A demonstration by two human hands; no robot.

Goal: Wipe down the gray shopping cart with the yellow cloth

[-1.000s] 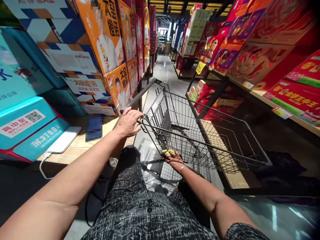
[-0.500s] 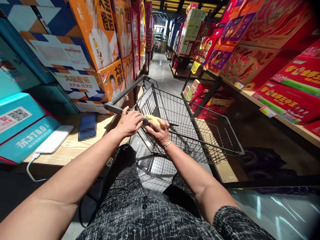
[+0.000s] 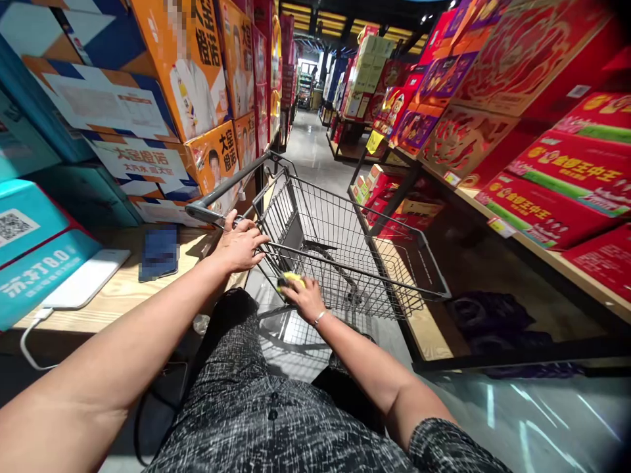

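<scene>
A dark wire shopping cart stands tilted in the aisle in front of me. My left hand is closed around the cart's near top corner, just below its grey handle bar. My right hand is closed on a yellow cloth and presses it against the wire side of the cart, lower down than my left hand. The basket holds nothing that I can see.
A wooden shelf on the left carries a dark phone, a white power bank with a cable, and teal and orange boxes. Red gift boxes fill the right shelves. The glossy aisle floor runs ahead.
My right hand with the yellow cloth rose from the cart's lower frame to the top rim beside my left hand, then dropped back down the wire side. My left hand kept its grip.
</scene>
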